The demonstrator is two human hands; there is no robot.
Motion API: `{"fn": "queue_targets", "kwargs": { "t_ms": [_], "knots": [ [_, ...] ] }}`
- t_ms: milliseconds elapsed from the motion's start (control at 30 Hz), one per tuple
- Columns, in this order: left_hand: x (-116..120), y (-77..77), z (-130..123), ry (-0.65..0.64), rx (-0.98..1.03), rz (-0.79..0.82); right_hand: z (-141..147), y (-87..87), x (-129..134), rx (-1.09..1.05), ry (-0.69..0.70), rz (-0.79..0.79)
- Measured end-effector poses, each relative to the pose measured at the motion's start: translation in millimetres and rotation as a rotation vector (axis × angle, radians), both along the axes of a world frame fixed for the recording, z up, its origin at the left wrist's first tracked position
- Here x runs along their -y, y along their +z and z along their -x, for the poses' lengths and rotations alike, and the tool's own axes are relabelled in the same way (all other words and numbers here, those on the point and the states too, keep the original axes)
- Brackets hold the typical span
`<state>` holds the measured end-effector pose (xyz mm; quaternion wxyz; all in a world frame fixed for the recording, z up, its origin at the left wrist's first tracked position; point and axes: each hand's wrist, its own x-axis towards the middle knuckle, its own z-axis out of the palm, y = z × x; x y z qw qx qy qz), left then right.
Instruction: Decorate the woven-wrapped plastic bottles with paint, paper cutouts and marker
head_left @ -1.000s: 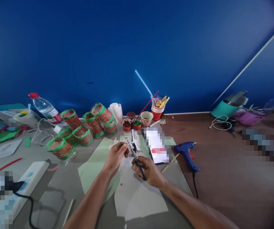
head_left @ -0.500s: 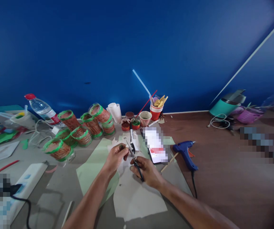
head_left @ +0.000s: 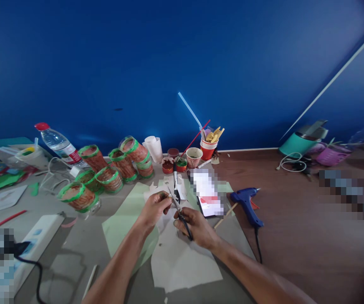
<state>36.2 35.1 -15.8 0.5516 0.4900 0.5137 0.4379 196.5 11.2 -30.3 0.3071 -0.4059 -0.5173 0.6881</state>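
Note:
My right hand (head_left: 197,228) is wrapped round the dark handles of a pair of scissors (head_left: 184,223), whose metal blades point away and to the left. The blades reach the fingertips of my left hand (head_left: 156,207). Those fingers are pinched on a small pale piece of paper (head_left: 170,198), mostly hidden by them. Below both hands lies a cut sheet of white paper (head_left: 184,270), overlapping a light green sheet (head_left: 118,228). A black-and-silver tool (head_left: 175,179) of unclear kind lies just beyond my fingertips.
A phone (head_left: 205,194) and a blue glue gun (head_left: 248,202) lie to the right. Several brown-and-green painted cups (head_left: 109,179) stand at the left, near a water bottle (head_left: 60,145). Paint pots (head_left: 168,166) and a cup of utensils (head_left: 208,150) stand behind. A power strip (head_left: 39,238) lies front left.
The view has shifted very slightly. Both hands and the scissors hold nearly the same position, with no clear movement of the blades.

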Motion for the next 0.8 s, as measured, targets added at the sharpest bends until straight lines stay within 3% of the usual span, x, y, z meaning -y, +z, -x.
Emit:
{"fn": "queue_targets", "kwargs": {
  "t_ms": [500,800],
  "knots": [
    [-0.4,-2.1,-0.9,-0.003,0.008,-0.003,-1.1,-6.5,0.5,-0.049,0.062,-0.095],
    [-0.9,-0.7,2.4,-0.031,-0.008,0.008,-2.5,-3.6,0.0,0.026,0.061,-0.150]
  ]
}}
